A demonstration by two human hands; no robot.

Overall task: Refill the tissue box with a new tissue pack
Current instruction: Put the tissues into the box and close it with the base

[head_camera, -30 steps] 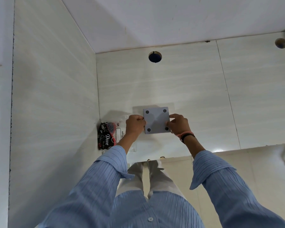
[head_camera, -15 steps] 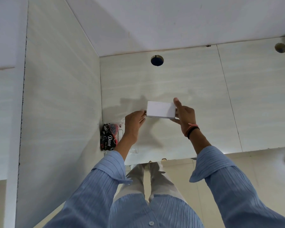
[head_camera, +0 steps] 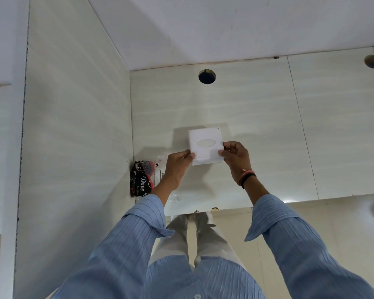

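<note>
A square white tissue box (head_camera: pixel 205 145) is held over the pale stone counter (head_camera: pixel 257 137), its top with the oval slot facing me. My left hand (head_camera: pixel 178 164) pinches the box's left edge. My right hand (head_camera: pixel 234 156) grips its right edge; that wrist wears a pink and a black band. A tissue pack (head_camera: pixel 144 178), black and red with "Dove" printed on clear plastic, lies on the counter in the left corner, just left of my left hand.
A tiled side wall (head_camera: pixel 73 147) closes the counter on the left. A round hole (head_camera: pixel 207 76) is cut at the counter's back, another hole (head_camera: pixel 372 61) at far right. The counter's front edge (head_camera: pixel 289 201) runs above my legs and the floor.
The box has been turned over: first its grey underside with four dark feet faced me, then a side, now the slotted top. Both hands stayed on it.
</note>
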